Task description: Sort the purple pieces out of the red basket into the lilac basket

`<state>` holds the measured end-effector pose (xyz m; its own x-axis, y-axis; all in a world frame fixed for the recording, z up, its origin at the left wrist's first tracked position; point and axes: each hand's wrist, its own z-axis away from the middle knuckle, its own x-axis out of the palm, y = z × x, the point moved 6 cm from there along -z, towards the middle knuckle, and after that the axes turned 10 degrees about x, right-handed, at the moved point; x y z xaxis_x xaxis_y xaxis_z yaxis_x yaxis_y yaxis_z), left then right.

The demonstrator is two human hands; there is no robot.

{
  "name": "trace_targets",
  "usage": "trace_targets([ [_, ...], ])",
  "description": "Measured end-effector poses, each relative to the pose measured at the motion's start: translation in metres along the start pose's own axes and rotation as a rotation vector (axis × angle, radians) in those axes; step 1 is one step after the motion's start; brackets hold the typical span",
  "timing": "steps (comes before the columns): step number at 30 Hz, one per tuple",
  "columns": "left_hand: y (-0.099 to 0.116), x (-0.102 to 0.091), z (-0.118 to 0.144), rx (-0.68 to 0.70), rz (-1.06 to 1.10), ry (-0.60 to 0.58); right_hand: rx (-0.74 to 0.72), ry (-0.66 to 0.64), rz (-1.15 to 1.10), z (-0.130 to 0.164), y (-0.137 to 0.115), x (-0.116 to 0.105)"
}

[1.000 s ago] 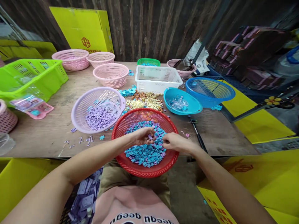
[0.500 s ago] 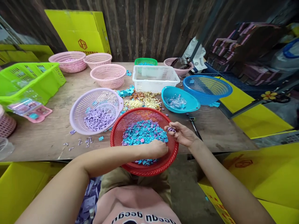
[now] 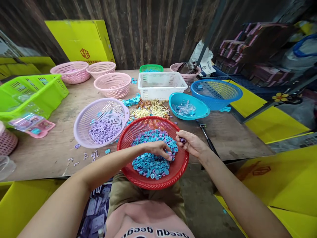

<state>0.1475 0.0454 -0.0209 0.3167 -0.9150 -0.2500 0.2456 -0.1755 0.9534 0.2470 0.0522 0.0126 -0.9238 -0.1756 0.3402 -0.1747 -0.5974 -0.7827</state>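
At the far left of the wooden table (image 3: 59, 158), note the bright green slotted plastic crate (image 3: 51, 96). A clear-and-pink plastic pack (image 3: 39, 127) lies at its near side. To the right, behind, stand three round pink perforated plastic baskets (image 3: 112, 86). In front of them, the round lavender perforated plastic basket (image 3: 80, 129) contains a heap of small purple plastic pieces (image 3: 102, 130).

At centre, the round red perforated plastic basket (image 3: 152, 184) extends past the front table edge, its near side above your lap. It contains a mixed heap of small blue and purple plastic pieces (image 3: 150, 163). Your left hand (image 3: 159, 148) is inside this basket, over the heap, fingers bent downward. A small lilac piece (image 3: 169, 154) is at its fingertips; whether it is gripped cannot be told. Behind the basket are the cream-coloured plastic frames (image 3: 142, 113) and the rectangular white plastic basket (image 3: 162, 93).

Your right hand (image 3: 192, 142) is at the red basket's right rim. Its thumb and fingers grasp dark purple pieces (image 3: 182, 140); their exact count is unclear. Farther right are the oval turquoise plastic basin (image 3: 206, 114), the black-handled tool (image 3: 210, 143) and the round blue perforated plastic basket (image 3: 216, 96).
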Motion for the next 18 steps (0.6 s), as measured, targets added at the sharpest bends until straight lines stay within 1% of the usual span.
trace_targets([
  [2, -0.002, -0.006, 0.009, -0.027, 0.336, 0.11, -0.051, 0.025, 0.106, 0.003, -0.001, 0.002],
  [4, -0.003, -0.01, 0.017, -0.019, 0.638, 0.206, -0.064, 0.037, 0.25, 0.004, 0.002, 0.009],
  [5, -0.004, -0.01, 0.02, -0.017, 0.759, 0.228, -0.067, 0.036, 0.337, 0.004, 0.004, 0.013],
  [7, -0.005, -0.009, 0.024, -0.024, 0.941, 0.234, -0.1, 0.025, 0.516, 0.003, 0.006, 0.025],
  [10, -0.008, -0.007, 0.028, -0.027, 1.096, 0.221, -0.221, 0.069, 0.722, 0.002, 0.004, 0.042],
  [13, -0.01, -0.006, 0.031, -0.033, 1.17, 0.234, -0.332, 0.15, 0.848, -0.001, 0.0, 0.053],
  [15, -0.01, -0.006, 0.034, -0.043, 1.189, 0.273, -0.367, 0.174, 0.898, -0.003, -0.002, 0.057],
  [18, -0.005, -0.012, 0.044, -0.018, 1.166, 0.381, -0.363, 0.188, 0.934, -0.005, -0.003, 0.058],
])
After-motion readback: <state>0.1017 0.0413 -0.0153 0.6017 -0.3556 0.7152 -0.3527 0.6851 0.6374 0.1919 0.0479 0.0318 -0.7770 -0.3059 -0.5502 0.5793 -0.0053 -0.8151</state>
